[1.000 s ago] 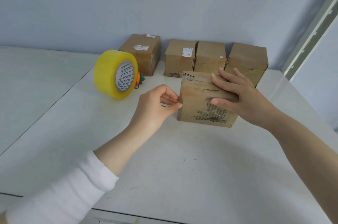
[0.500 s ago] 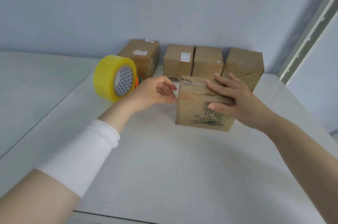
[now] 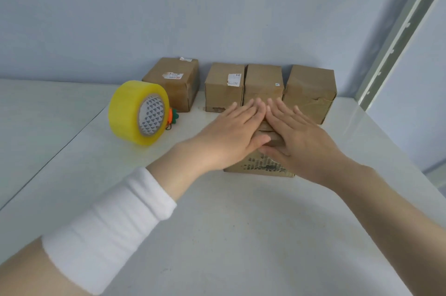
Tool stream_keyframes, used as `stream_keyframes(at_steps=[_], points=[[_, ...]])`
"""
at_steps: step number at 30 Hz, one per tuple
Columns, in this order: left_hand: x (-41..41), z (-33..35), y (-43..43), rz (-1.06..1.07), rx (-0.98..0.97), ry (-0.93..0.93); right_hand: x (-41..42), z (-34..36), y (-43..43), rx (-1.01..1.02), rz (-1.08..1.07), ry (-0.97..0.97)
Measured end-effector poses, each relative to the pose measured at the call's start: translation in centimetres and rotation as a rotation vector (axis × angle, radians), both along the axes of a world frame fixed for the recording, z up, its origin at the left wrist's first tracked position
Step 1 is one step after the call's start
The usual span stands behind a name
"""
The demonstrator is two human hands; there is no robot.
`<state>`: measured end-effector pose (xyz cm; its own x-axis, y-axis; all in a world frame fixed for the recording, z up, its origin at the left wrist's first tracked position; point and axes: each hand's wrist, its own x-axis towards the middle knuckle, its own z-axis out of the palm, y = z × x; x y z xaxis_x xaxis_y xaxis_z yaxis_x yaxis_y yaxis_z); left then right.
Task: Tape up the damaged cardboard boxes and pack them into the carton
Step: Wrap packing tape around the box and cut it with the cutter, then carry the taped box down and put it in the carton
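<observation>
Head view. The near box [image 3: 260, 166] is mostly hidden under both hands; only its lower front face and a bit of its top show. The left hand [image 3: 231, 133] and right hand [image 3: 299, 141] lie flat on its top with fingers straight and thumbs meeting in the middle, curled round nothing. The box sits mid-tabletop [image 3: 217, 235], just in front of the back row. The black print on its front is smeared and unreadable.

All four boxes in the back row are closed, so their contents can't be seen.
- The left back box [image 3: 173, 85] has white labels, with text too small to read.
- The second back box [image 3: 222, 92] has a white label, also illegible.
- The third back box [image 3: 263, 83] has a tiny sticker, and its lower front is hidden by fingertips.
- The right back box [image 3: 311, 88] has a torn front edge.

The yellow tape roll [image 3: 130, 112] stands on edge left of the hands, with a triangle pattern on its core. A small orange-green object [image 3: 172, 118] is half hidden behind it and I can't identify it. There is a white sleeve [image 3: 108, 225] on the left forearm. The right forearm is cut off by the frame.
</observation>
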<state>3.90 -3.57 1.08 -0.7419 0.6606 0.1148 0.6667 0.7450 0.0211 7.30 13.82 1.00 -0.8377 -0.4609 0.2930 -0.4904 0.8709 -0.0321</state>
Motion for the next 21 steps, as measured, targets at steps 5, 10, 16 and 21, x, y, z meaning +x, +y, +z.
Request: stream_keyframes(at_steps=[5,10,16,21], points=[[-1.6,1.6,-0.5,-0.034,-0.115,-0.147,-1.5,1.9,1.3,0.062,0.013,-0.193],[-1.5,0.6,-0.6,-0.042,-0.111,-0.123,-1.8,0.5,1.7,0.078,0.076,-0.14],[-1.2,1.4,-2.4,0.02,0.333,-0.292,-1.2,-0.3,3.9,-0.629,0.126,-0.419],[0.5,0.5,-3.0,0.062,0.645,-0.402,0.5,-2.7,3.4,-1.096,0.073,-0.546]])
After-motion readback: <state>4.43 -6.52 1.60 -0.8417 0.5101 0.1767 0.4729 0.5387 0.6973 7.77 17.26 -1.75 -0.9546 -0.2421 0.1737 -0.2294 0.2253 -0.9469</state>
